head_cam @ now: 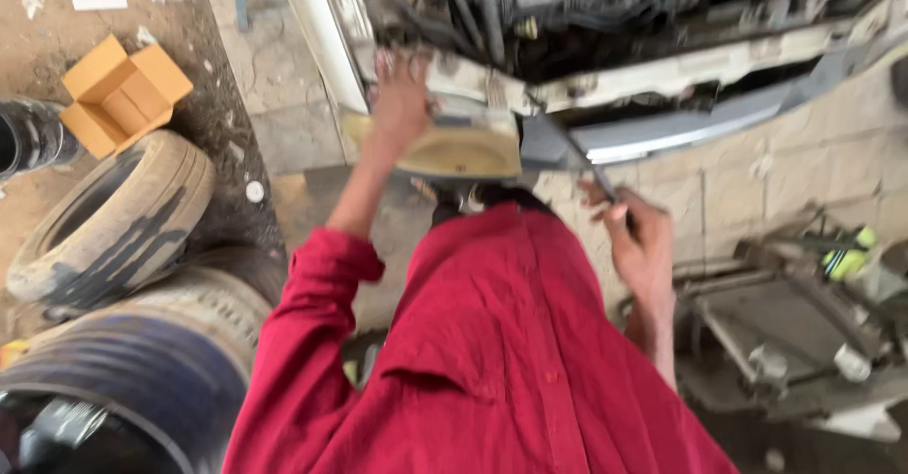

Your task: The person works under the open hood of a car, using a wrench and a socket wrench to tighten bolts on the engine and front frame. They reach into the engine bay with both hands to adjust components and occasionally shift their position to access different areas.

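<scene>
Head view, blurred hands [402,100], headlamp [463,148] half-hidden

Dusty dirt floor [57,39], worn tyres [113,219]

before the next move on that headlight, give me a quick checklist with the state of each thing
1. Left hand on the yellowed headlight: ok, palm rests on its top edge.
2. Right hand gripping the long thin tool: ok, fingers closed round its handle.
3. Tool tip seated at the headlight's side: cannot tell, blurred.
4. Headlight fasteners out: cannot tell, hidden.
5. Footing: not ok, tyres lie close at the left and loose parts at the right.
</scene>
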